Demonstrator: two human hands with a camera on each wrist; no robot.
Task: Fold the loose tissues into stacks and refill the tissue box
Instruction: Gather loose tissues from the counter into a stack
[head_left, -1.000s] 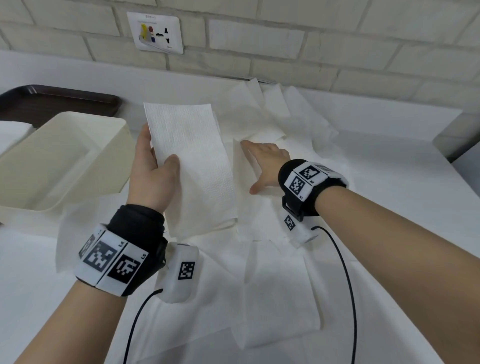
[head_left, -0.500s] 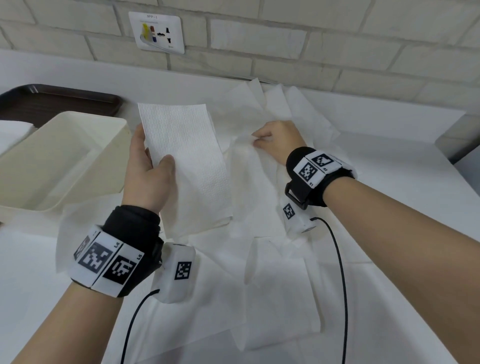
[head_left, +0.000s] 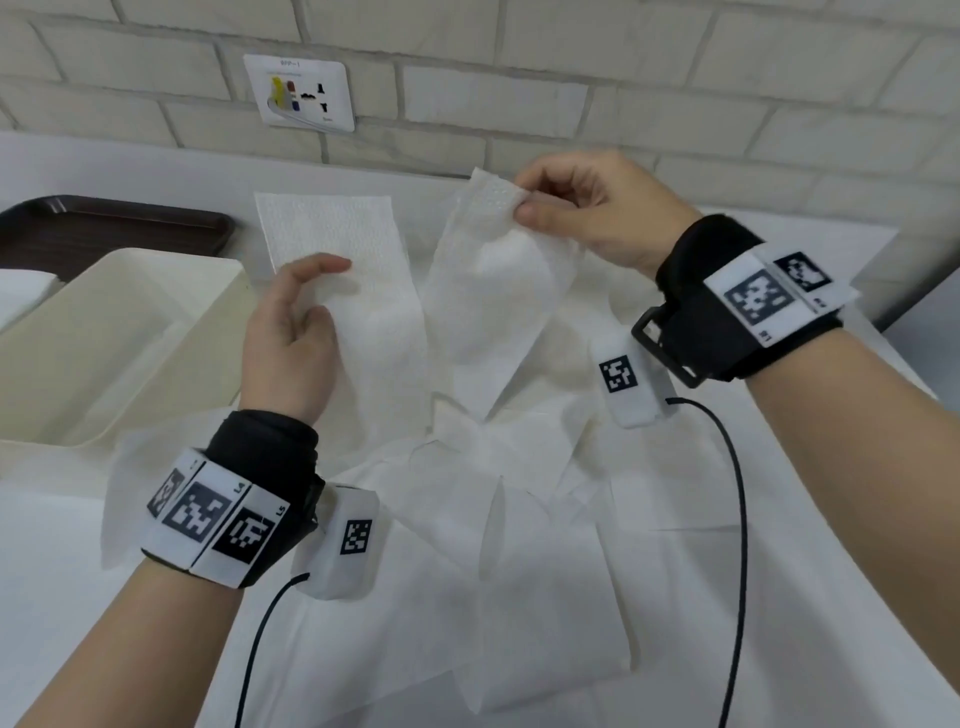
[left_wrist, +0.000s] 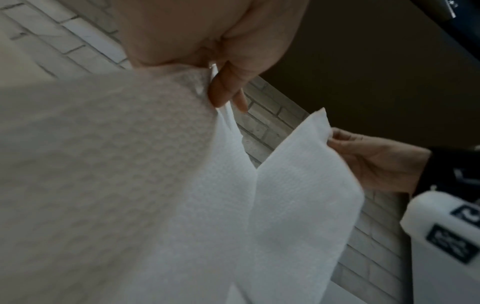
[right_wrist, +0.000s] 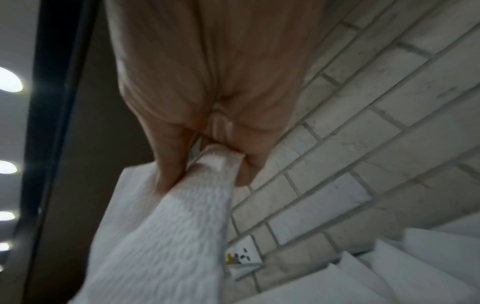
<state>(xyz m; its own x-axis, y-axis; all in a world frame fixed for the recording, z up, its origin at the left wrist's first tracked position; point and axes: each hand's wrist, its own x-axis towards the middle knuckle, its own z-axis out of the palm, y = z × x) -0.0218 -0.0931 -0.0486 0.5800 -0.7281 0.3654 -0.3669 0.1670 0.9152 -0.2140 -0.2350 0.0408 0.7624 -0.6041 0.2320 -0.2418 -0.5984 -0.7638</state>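
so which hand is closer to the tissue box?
Left. The left hand holds a folded tissue right beside the tissue box; the right hand pinches another tissue farther right.

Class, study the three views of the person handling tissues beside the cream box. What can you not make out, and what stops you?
- Inside of the tissue box: head view, the frame edge cuts it off.
- Left hand fingertips: head view, hidden behind the folded tissue.
- Lifted tissue texture: right wrist view, blurred.
- Wall socket label: head view, too small.
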